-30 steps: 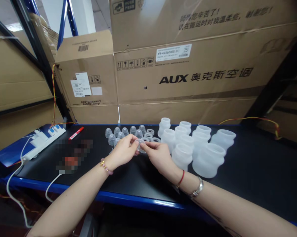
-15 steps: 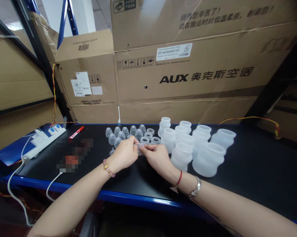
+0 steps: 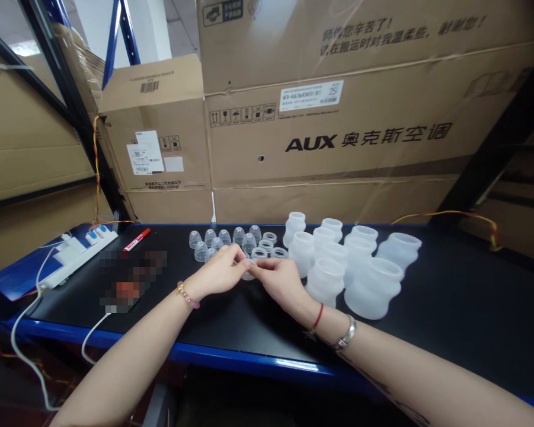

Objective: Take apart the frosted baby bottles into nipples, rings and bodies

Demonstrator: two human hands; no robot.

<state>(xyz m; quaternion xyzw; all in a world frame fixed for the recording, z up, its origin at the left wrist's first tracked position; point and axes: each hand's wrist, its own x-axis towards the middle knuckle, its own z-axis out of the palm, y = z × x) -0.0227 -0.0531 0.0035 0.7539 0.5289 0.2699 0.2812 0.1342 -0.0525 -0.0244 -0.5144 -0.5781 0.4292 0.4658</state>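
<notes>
Two hands (image 3: 220, 274) (image 3: 284, 283) pinch clear plastic ring (image 3: 249, 274) — frosted cups (image 3: 325, 283) beside.

Beside the left hand (image 3: 217, 274) and right hand (image 3: 284, 283), frosted plastic cups (image 3: 326, 281) block 3 o'clock, small transparent caps (image 3: 224, 237) crowd 12 o'clock, and the tabletop (image 3: 231, 326) gives passage toward 6 o'clock.

Left hand (image 3: 220, 274) and right hand (image 3: 282, 284) are both pinching a small clear plastic ring (image 3: 249, 275) over a black workbench (image 3: 448, 296), with little clear domes (image 3: 224, 237) sitting along the back edge and chunky frosted silicone sleeves (image 3: 373, 289) crowding just right. A red marker (image 3: 137, 239) and a white power strip (image 3: 77, 258) are lying toward the left end.
</notes>
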